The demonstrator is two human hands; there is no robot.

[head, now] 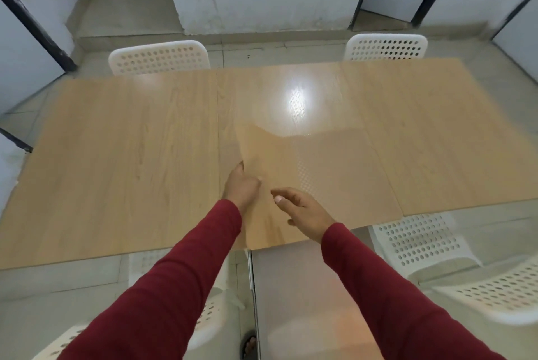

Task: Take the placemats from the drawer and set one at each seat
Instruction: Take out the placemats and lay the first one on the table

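Placemat [320, 161], if I read it right, lies flat on the near middle of the table [131, 155], between and ahead of both hands.

Head view: I see only a faint tan sheet, close to the wood in colour, its near edge at the table's edge; it is blurred, so I cannot be sure, and no drawer is in view. My left hand [243, 187] reaches forward with fingers straight, at the sheet's left edge, holding nothing. My right hand [302, 208] hovers palm down, fingers loosely spread, also holding nothing. I judge the mat thin, light, flexible and apt to slide on this glossy top, so I would pinch a near corner or the overhanging edge. White perforated chairs [159, 58] mark the seats.
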